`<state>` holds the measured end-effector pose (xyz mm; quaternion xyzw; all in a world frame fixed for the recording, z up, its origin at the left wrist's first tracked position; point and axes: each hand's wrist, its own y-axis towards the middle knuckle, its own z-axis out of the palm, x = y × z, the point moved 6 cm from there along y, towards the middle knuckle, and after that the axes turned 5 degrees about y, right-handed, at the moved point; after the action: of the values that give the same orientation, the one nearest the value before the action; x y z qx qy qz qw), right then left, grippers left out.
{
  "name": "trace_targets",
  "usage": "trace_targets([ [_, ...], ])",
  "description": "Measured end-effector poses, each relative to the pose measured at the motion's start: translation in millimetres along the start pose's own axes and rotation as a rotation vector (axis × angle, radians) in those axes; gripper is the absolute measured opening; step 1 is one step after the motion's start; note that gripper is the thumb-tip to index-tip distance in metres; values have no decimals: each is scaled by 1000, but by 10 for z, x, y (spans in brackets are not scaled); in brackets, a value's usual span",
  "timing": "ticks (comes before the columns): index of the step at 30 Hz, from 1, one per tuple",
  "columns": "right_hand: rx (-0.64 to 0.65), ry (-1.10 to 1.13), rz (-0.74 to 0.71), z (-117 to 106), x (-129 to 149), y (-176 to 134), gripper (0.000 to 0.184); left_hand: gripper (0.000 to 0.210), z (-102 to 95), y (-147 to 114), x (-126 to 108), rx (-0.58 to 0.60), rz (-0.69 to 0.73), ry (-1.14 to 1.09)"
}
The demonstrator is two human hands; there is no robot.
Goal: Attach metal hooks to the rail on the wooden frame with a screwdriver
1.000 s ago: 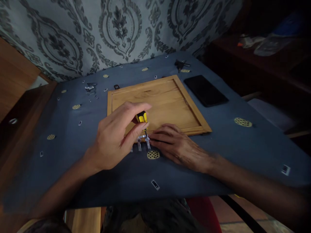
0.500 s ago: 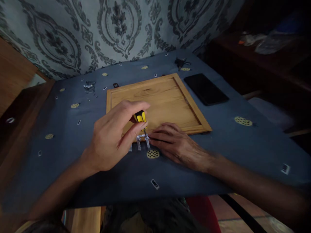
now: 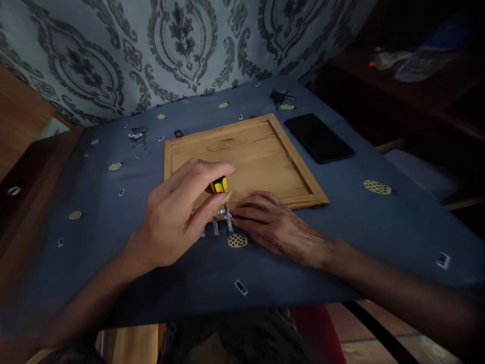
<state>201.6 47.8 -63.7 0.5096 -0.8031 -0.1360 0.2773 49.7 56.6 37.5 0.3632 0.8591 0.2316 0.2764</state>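
A yellow-and-black screwdriver [image 3: 219, 185] stands nearly upright in my left hand [image 3: 174, 217], its handle between thumb and fingers. Its tip meets a small silver metal fitting [image 3: 228, 221] at the near edge of a framed wooden panel [image 3: 235, 154]. Part of the fitting is covered by my left hand, and its thin prongs stick out over the cloth. My right hand [image 3: 273, 222] lies flat on the panel's near edge, fingers stretched out, with the fingertips touching or close beside the fitting.
A blue patterned cloth [image 3: 182, 293] covers the table. Right of the panel lies a black phone-like slab [image 3: 319, 137]. Small metal pieces [image 3: 137, 135] are scattered at the back left, and a dark object [image 3: 279, 97] sits at the back right. A patterned curtain [image 3: 182, 45] hangs behind.
The screwdriver handle appears slightly turned and lower in my left hand. My right hand keeps its place; the whole view has shifted a little.
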Motion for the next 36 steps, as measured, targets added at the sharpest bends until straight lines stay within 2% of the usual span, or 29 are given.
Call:
trace_targets([
  [7, 6, 6, -5, 2, 1, 14, 26, 22, -20, 35, -59, -47, 58, 143],
  [36, 8, 10, 1, -16, 9, 16, 27, 32, -5, 24, -88, 23, 30, -6],
])
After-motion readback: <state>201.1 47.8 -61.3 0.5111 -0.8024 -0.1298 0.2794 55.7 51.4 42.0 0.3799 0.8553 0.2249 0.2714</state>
